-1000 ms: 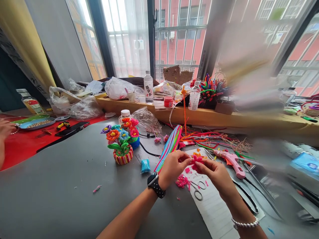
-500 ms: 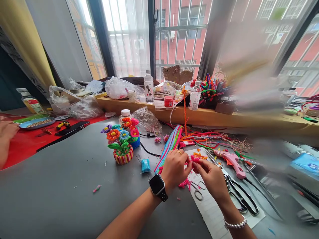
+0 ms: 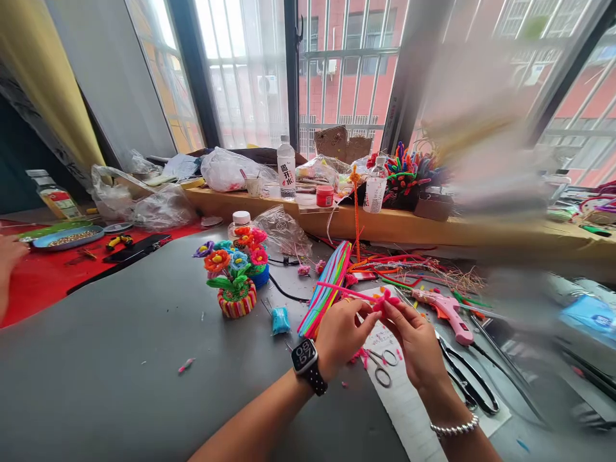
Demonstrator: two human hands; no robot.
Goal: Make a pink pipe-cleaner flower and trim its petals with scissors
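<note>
My left hand (image 3: 342, 339), with a black watch on its wrist, has its fingers closed on a pink pipe cleaner (image 3: 341, 290), whose free length points left. My right hand (image 3: 414, 343) pinches a small pink pipe-cleaner flower (image 3: 387, 299) at the right end of that strand; the fingers partly hide it. Behind the left hand lies a bundle of multicoloured pipe cleaners (image 3: 321, 307). Small metal scissors (image 3: 384, 377) rest below the hands on a white paper sheet (image 3: 402, 404). Black-handled shears (image 3: 481, 391) lie right of my right hand.
Potted pipe-cleaner flowers (image 3: 237, 300) and a small blue packet (image 3: 280, 321) stand left of my hands. A pink glue gun (image 3: 447, 313) lies to the right, its cord trailing. Bottles (image 3: 286, 170) line the window ledge. Another person's hand (image 3: 10, 256) shows at far left.
The pink pipe cleaner now stretches out leftward above my left hand, and the flower's loops show more clearly. My left wrist has turned slightly and the watch face is lit.
</note>
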